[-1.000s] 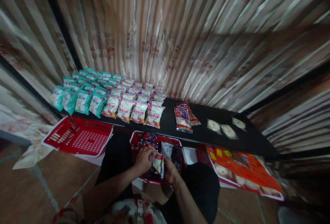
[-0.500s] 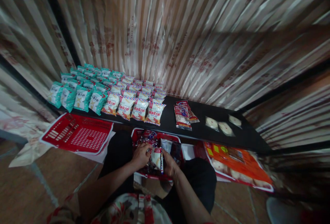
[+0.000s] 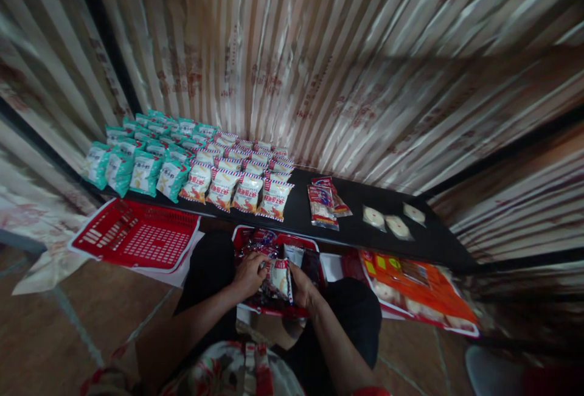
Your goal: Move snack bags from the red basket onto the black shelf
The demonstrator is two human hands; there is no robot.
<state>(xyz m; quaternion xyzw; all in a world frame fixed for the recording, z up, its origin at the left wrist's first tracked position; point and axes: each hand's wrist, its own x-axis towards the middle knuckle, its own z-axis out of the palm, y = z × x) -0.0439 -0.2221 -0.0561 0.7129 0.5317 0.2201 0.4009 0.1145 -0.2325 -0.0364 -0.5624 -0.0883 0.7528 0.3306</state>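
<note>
A: What lies closest to us?

B: The patterned shirt [image 3: 223, 373] at the bottom edge, then the dark trousers [image 3: 358, 317], with our knees spread apart

A: And our grip?

B: It is closed on one white packet [image 3: 280, 278]. Our left hand [image 3: 249, 274] takes its left side, and our right hand [image 3: 303, 289] has its right edge, the fingers there partly hidden

A: Where exactly do we have that packet?

B: Between our knees, over the middle basket [image 3: 301, 242], which is red with a pale rim. We cannot tell whether the packet touches what lies inside

A: What can we make out in there?

B: Dark glossy packets [image 3: 264, 238] towards the left and a silvery packet [image 3: 295, 254] towards the right, beyond our fingers

A: What flanks us?

B: To our left, a red perforated basket [image 3: 157, 241]; to our right, another basket with a big orange package [image 3: 420, 286] lying over pale rounded things [image 3: 387, 293]

A: And past the baskets?

B: A long black shelf [image 3: 351, 233]. On its right part we see three flat round packs [image 3: 397, 227] and, nearer the middle, two overlapping red packets [image 3: 323, 204]. Further left, white bags [image 3: 246, 192] stand in rows, with teal bags [image 3: 146, 172] just beside them

A: What do we see farthest off?

B: A striped, pleated curtain [image 3: 283, 49] with reddish printed marks, hanging behind the shelf
</note>
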